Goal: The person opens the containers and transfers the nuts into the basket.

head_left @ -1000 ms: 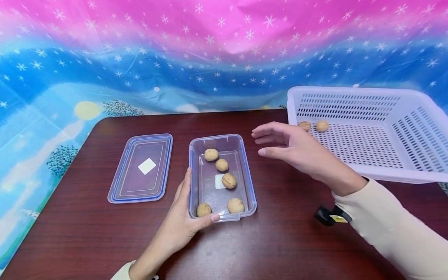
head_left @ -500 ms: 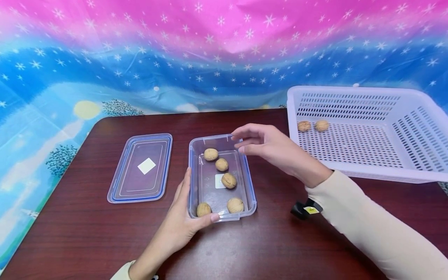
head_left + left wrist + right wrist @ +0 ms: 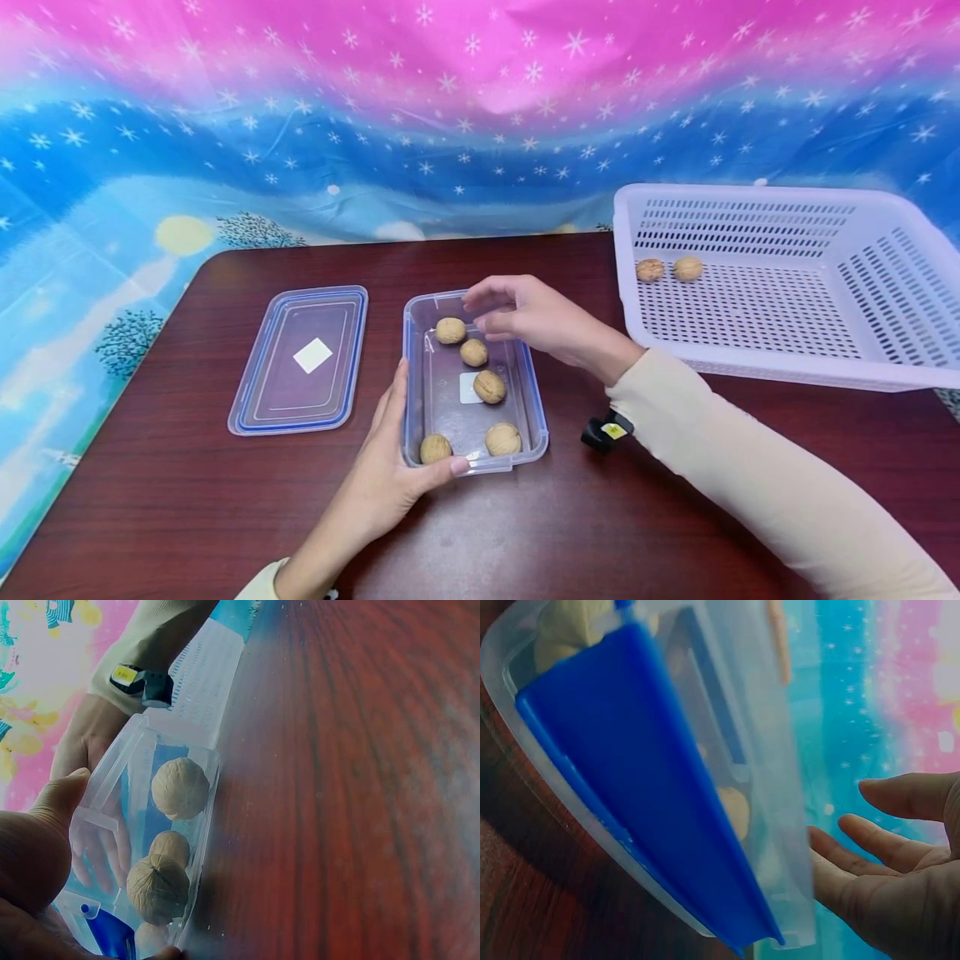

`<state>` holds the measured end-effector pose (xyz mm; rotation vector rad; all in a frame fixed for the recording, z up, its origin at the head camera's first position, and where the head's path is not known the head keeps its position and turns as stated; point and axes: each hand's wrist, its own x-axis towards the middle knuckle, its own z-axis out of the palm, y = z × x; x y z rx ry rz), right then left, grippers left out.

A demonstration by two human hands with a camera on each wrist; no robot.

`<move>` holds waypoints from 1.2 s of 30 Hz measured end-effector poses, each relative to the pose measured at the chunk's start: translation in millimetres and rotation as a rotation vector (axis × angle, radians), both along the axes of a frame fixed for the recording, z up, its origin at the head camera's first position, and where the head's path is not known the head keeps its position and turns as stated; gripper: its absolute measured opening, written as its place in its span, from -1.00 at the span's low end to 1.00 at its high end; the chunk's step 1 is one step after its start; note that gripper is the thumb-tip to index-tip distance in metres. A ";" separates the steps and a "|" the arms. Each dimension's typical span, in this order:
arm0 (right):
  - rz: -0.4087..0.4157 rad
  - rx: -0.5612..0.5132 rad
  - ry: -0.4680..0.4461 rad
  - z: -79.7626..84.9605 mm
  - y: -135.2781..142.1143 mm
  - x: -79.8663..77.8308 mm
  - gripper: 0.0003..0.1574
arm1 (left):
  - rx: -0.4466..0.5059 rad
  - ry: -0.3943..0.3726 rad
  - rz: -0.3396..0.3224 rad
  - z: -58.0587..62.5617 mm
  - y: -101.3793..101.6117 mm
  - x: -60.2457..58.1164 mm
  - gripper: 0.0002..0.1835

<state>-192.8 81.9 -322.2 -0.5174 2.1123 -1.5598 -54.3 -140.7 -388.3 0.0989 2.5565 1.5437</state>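
A clear plastic food container with blue side clips stands on the table, several walnuts lying on its bottom. My left hand grips its near left corner, thumb over the front rim and fingers along the left side; the left wrist view shows the thumb at the rim. Over the container's far right part hovers my right hand, fingers loosely bent, thumb apart from them. Nothing shows between those fingers in the right wrist view, where the blue clip fills the foreground.
The container's lid, with a blue seal and white label, lies flat to the left. A white perforated basket stands at the right, with two walnuts in its far left corner. A patterned cloth hangs behind the table.
My right hand has moved left from beside the basket to over the container. My left hand keeps its grip, and the walnuts lie where they were.
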 end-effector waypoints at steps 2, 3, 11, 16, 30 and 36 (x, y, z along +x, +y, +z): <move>0.005 0.028 -0.006 -2.5 -4.3 -2.9 -0.48 | 0.000 -0.003 0.000 -0.1 -0.1 0.1 0.44; 0.009 0.046 -0.005 -3.3 -6.4 -4.0 -0.47 | 0.001 -0.005 0.001 -0.1 -0.1 0.1 0.44; 0.035 0.204 0.039 -5.3 -17.5 -11.9 -0.45 | -0.001 -0.010 0.002 0.8 0.0 0.2 0.43; 0.063 0.268 0.044 -4.9 -23.2 -13.5 -0.43 | -0.013 -0.010 0.005 2.1 -0.4 0.9 0.43; 0.084 0.373 0.037 -8.0 -36.6 -19.1 -0.34 | -0.015 -0.009 0.006 0.8 -0.6 1.2 0.43; 0.088 0.339 -0.005 -8.1 -37.9 -19.8 -0.36 | -0.014 -0.014 0.008 1.4 -0.4 1.0 0.42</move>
